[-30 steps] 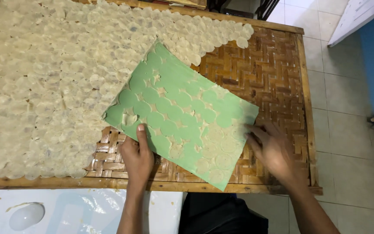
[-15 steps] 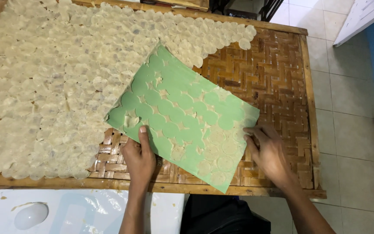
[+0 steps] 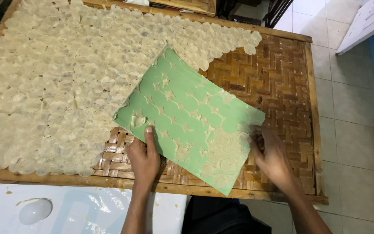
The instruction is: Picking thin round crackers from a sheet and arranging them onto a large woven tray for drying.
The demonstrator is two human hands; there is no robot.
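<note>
Green plastic sheet, tilted on the woven bamboo tray, dotted with pale round wafers. Left hand pins its near edge with the thumb; right hand pinches a wafer at its right edge.

Single head camera, looking steeply down, close over woven bamboo tray.

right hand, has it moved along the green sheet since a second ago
Yes. The right hand has slid left onto the green sheet's right edge, judged against the woven bamboo tray's wooden rim; earlier it lay more over the bare weave.
</note>
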